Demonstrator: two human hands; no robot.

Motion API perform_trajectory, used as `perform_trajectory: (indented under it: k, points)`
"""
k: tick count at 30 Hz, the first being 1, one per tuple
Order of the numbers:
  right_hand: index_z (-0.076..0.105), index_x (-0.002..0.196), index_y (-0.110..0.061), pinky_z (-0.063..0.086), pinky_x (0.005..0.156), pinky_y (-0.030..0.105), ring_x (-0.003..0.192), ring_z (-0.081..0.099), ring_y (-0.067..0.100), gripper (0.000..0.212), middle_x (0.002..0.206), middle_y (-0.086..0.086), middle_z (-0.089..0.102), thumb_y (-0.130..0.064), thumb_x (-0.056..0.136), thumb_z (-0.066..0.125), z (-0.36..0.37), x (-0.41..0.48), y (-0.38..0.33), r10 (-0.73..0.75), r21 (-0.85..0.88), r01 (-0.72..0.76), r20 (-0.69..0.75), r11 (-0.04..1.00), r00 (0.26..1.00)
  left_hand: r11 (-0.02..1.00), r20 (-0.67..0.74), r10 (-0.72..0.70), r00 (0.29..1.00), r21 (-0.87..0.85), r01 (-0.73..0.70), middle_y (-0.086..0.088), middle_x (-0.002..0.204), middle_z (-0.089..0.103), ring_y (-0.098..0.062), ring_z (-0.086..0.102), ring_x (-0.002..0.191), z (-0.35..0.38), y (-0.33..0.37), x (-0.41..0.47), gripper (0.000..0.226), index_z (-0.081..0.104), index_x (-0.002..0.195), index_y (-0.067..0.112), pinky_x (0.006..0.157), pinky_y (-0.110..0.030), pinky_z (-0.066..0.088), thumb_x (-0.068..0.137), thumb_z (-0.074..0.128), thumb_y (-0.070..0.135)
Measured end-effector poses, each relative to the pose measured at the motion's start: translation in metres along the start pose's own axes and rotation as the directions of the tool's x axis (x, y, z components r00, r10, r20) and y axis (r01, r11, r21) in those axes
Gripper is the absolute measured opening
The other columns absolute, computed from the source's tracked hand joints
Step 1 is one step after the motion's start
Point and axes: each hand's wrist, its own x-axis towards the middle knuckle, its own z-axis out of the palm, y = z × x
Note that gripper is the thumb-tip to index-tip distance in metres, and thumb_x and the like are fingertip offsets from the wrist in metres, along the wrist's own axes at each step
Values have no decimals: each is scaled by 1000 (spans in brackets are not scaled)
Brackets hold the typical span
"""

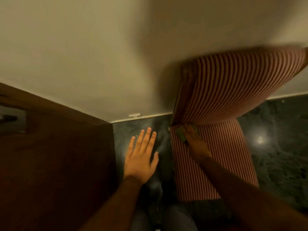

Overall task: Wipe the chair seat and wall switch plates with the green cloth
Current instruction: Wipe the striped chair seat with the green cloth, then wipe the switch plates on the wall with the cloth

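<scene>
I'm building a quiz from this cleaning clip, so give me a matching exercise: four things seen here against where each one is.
1 left hand
2 green cloth
3 chair seat
4 wooden furniture

A far left of view
B under the right hand
C open, fingers spread, above the dark floor
D striped, below the backrest

Pairs: 1-C, 2-B, 3-D, 4-A

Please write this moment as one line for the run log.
step: wiping chair seat | right hand: presses green cloth near backrest | left hand: open, empty | switch plates: not visible
</scene>
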Motion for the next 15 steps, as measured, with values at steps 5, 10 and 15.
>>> perform_trajectory:
  k: [5,10,15]
  points:
    - [35,161,-5,17,134,39,164,14,34,80,172,12,24,14,87,59,-90,-16,-94,-140,182,216,-357,959,924,996,-186,-60,981,54,71,-3,186,17,-24,23,171,-107,-12,40,77,28,176,18,138,-48,8,107,44,48]
    - [37,161,-4,7,134,26,163,17,28,81,174,11,25,2,80,46,-198,-22,-186,-308,142,461,-570,876,762,978,-423,-178,888,23,207,-7,186,15,-24,13,172,-230,-31,76,79,23,177,19,137,-51,7,107,44,48]
    - [25,169,-27,15,134,31,164,23,25,86,175,1,27,4,91,44,-291,-34,-260,-437,-43,636,-762,770,478,960,-652,-215,727,-6,279,-9,187,6,-23,-3,173,-342,-65,96,85,10,179,20,138,-46,-3,106,40,51]
